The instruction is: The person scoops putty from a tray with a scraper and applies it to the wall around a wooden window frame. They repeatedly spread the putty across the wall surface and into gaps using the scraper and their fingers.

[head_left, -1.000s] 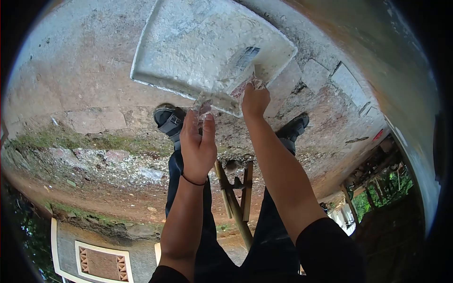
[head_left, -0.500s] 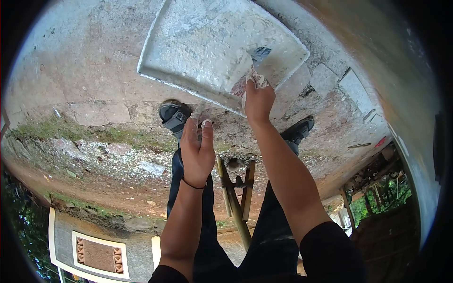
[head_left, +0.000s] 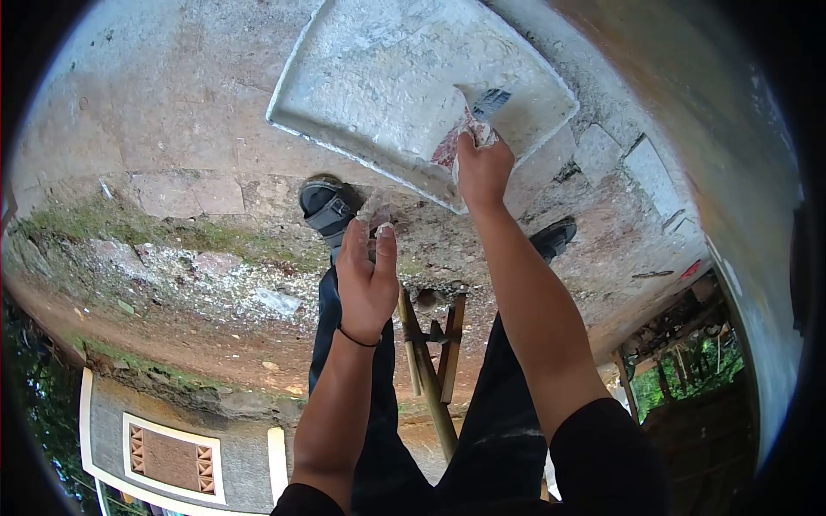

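My right hand is closed around a plaster-smeared scraper, whose flat reddish and white face lies against the near right part of a shallow tray. Its handle is mostly hidden by my fingers. Wet, whitish plaster coats the tray's floor, with a bare blue-grey patch just beyond the scraper. My left hand hovers below the tray's near edge, touching nothing that I can see. Its fingers and thumb are stretched out and apart, with white smears at the tips.
My sandalled left foot and right foot stand on the rough, mossy ground near the tray. Between my legs is a wood or bamboo frame. Loose flat slabs lie to the right, beside a smooth wall.
The whole view has shifted slightly, so the tray sits a little farther right and lower. The scraper stays in my right hand, and my left hand keeps its stretched pose.
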Demonstrator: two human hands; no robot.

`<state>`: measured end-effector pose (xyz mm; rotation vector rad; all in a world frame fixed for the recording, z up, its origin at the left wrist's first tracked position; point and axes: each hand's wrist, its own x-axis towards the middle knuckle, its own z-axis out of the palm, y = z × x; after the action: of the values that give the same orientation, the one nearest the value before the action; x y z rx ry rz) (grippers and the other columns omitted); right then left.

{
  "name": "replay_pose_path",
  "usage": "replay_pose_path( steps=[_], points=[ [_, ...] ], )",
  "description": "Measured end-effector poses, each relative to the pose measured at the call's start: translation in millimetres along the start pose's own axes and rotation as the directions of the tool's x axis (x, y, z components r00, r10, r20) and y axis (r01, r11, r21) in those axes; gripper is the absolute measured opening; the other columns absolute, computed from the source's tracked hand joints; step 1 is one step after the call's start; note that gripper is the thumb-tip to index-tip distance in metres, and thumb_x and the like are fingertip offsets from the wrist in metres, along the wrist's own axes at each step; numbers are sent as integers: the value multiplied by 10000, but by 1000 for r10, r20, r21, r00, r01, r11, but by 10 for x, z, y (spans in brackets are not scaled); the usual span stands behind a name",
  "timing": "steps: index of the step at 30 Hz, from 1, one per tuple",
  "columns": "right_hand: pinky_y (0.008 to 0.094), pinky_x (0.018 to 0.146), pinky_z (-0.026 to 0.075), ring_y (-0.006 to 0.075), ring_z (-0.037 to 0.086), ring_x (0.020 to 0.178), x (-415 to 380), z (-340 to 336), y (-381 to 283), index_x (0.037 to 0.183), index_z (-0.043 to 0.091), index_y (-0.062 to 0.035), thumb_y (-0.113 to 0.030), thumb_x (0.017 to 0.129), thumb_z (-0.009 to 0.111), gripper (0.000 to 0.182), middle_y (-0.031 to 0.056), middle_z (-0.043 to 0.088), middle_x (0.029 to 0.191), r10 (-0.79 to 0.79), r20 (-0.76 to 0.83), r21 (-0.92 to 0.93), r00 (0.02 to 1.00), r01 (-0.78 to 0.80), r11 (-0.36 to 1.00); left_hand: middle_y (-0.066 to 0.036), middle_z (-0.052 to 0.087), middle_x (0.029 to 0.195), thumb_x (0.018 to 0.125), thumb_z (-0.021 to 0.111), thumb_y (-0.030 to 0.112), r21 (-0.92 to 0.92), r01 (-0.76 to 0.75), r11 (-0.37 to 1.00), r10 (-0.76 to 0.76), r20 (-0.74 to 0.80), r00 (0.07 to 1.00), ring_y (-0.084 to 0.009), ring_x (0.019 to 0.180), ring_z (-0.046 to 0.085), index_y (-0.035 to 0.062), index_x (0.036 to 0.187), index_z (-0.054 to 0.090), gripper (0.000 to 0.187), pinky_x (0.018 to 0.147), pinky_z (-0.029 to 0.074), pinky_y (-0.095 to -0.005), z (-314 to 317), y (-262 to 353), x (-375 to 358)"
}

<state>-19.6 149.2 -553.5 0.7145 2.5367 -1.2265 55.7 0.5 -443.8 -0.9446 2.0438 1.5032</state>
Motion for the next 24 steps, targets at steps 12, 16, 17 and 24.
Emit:
replay_pose_path(
  steps=[12,16,17,24],
  points=[
    [398,766,442,360,531,853,-158,548,-382,937,528,100,-106,695,586,323,251,539,884,-140,39,-609,989,135,782,-197,523,830,851,471,130,-54,-39,998,39,-4,999,-345,748,520,-51,931,522,204,665,414,-375,-242,-37,26],
    [398,771,440,360,534,852,-195,653,-479,960,532,107,-111,700,583,344,253,546,881,-61,86,-624,994,101,774,-188,527,845,850,468,122,-174,-1,985,-6,-39,999,-331,756,524,-52,936,521,201,673,417,-366,-297,-119,33],
    [401,765,440,360,533,848,-220,673,-511,952,534,104,-107,700,581,332,247,546,870,-29,132,-616,991,105,780,-184,529,848,850,467,118,-210,16,977,-25,-42,999,-328,756,525,-52,943,521,201,672,417,-365,-312,-124,32],
    [395,764,441,354,541,853,-359,481,-547,954,557,74,-124,716,582,310,234,557,882,-86,400,-506,913,298,810,-180,558,875,863,456,134,-131,8,991,-11,-22,1000,-304,794,552,-33,1001,517,225,703,431,-347,-324,-96,-53]
  ],
)
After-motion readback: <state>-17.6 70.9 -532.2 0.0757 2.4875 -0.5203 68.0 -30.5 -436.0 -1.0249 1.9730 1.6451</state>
